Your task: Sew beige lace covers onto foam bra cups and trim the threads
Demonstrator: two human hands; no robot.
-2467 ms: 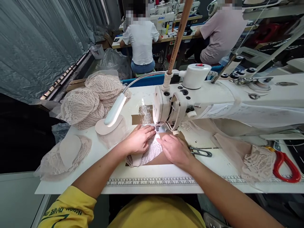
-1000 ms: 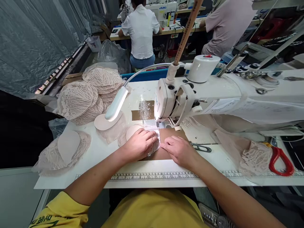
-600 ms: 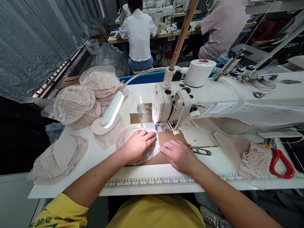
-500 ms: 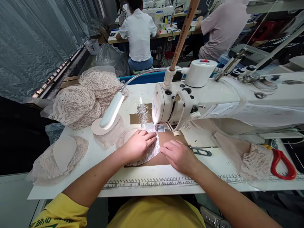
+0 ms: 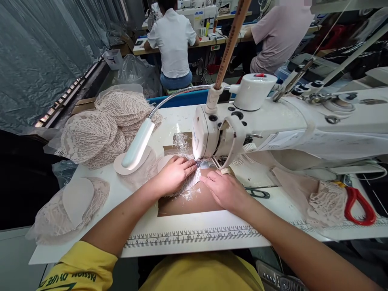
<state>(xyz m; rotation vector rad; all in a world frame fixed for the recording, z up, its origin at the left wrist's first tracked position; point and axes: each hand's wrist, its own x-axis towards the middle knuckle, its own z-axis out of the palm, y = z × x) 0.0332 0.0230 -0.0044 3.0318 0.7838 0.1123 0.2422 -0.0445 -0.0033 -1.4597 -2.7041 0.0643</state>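
A pale lace piece [image 5: 191, 184] lies under the needle area of the white sewing machine [image 5: 209, 133]. My left hand [image 5: 175, 176] rests on it with the fingers stretched out flat, their tips just left of the needle. With curled fingers, my right hand [image 5: 223, 189] pinches the lace's right edge in front of the presser foot. A smooth pale oval pad [image 5: 163, 161] shows beyond my left hand. Brown sheet [image 5: 182, 205] covers the table beneath the work. The stitching point itself is mostly hidden by fingers and machine head.
Stacked lace pieces [image 5: 91, 135] stand at the left rear. More lace with an oval pad [image 5: 78, 200] lies at front left. A lamp [image 5: 138, 145] leans over the table. Right of my hands are thread snips [image 5: 257, 193] and red-handled scissors [image 5: 360, 206]. Two people sit beyond.
The lace piece has moved away from me under the machine, turning somewhat, and more brown sheet shows in front. Both hands have shifted slightly with it. The whole view has tilted a little.
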